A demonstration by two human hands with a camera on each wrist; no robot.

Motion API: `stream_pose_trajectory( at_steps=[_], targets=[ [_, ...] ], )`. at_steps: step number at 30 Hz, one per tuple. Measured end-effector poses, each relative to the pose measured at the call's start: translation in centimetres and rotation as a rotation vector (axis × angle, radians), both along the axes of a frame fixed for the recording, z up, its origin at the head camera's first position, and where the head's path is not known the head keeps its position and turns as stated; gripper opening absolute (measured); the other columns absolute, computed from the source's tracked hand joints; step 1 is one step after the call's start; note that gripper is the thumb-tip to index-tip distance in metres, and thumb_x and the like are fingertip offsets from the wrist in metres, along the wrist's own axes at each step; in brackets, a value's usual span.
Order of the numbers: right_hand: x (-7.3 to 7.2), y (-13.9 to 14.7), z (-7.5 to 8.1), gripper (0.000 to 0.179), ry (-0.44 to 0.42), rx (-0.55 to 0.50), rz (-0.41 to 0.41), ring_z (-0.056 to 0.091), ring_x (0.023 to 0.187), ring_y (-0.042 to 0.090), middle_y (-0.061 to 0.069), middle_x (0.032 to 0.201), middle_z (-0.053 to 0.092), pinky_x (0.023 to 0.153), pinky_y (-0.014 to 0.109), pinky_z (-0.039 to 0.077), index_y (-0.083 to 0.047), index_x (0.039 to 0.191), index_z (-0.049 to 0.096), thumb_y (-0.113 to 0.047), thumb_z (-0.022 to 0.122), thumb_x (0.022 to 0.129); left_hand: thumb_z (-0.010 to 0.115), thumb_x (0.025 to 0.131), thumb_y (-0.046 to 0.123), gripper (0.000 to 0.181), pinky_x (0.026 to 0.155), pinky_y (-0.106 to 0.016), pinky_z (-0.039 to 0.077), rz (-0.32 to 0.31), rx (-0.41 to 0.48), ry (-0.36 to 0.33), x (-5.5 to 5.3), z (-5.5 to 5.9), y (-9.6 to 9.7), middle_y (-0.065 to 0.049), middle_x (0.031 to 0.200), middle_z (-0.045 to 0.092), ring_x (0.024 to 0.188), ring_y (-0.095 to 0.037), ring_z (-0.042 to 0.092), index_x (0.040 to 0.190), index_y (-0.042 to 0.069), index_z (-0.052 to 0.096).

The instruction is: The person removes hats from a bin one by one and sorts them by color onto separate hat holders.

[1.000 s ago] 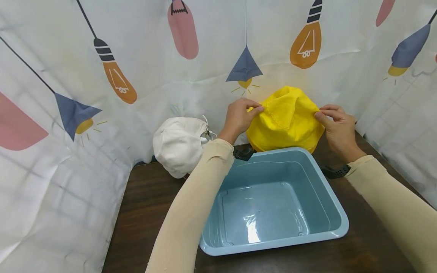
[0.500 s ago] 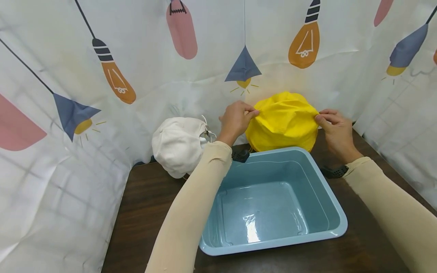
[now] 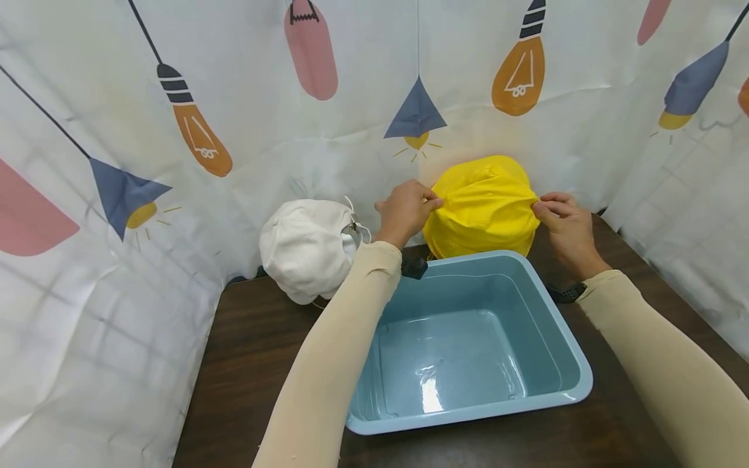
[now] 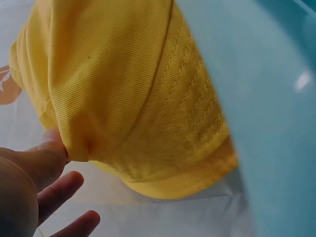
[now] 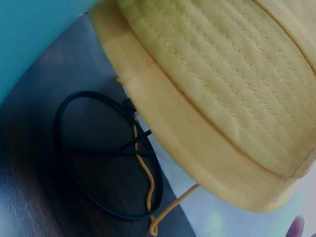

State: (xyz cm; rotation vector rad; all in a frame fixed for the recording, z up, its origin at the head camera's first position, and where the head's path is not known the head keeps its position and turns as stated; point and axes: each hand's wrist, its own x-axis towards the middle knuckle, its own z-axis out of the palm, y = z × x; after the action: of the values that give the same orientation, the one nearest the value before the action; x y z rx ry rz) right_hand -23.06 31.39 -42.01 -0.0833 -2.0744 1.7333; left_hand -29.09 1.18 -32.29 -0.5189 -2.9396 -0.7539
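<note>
A yellow bucket hat (image 3: pixel 486 214) with a stitched brim is behind the blue tub. My left hand (image 3: pixel 406 211) pinches its cloth at the left side. In the left wrist view the thumb and a finger nip a fold of the hat (image 4: pixel 113 98), while other fingers stay off the cloth. At the opposite side my right hand (image 3: pixel 566 227) pinches the fabric. Only one fingertip (image 5: pixel 296 228) of it shows in the right wrist view, beside the hat's brim (image 5: pixel 197 143). An orange cord (image 5: pixel 149 182) hangs below the brim.
The blue plastic tub (image 3: pixel 468 416) stands in front of the hat, under both forearms. A white hat (image 3: pixel 307 250) sits on its left at the back of the dark table (image 3: pixel 251 364). Beneath the yellow brim lies a black ring-shaped frame (image 5: pixel 61 133). A printed curtain (image 3: pixel 351 130) hangs behind.
The hat's crown has sunk lower and the cloth has more folds. My right hand has moved left and down, and my left hand has dropped slightly, both still pinching the hat.
</note>
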Motion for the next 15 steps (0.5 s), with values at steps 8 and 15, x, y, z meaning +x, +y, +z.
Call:
stream_pose_trajectory(
  at_steps=[8,15],
  targets=[
    [0.8,0.2,1.4,0.040,-0.031,0.087,0.029,0.050,0.110,0.009,-0.012,0.120,0.053,0.087,0.007,0.048,0.000,0.123,0.070,-0.033,0.062,0.101,0.063,0.098,0.047,0.027,0.108,-0.079,0.026,-0.027,0.016,-0.047,0.5,0.9,-0.1,0.010,0.135,0.068,0.124,-0.019,0.062,0.115,0.032,0.078],
    [2.4,0.8,3.9,0.037,0.036,0.196,0.088,0.053,0.112,0.006,-0.016,0.127,0.056,0.087,0.010,0.044,-0.012,0.137,0.064,-0.029,0.051,0.107,0.060,0.102,0.047,0.043,0.105,-0.057,0.046,-0.109,-0.085,-0.050,2.1,4.3,-1.6,0.001,0.149,0.054,0.139,-0.022,0.049,0.141,0.030,0.062]
  ],
)
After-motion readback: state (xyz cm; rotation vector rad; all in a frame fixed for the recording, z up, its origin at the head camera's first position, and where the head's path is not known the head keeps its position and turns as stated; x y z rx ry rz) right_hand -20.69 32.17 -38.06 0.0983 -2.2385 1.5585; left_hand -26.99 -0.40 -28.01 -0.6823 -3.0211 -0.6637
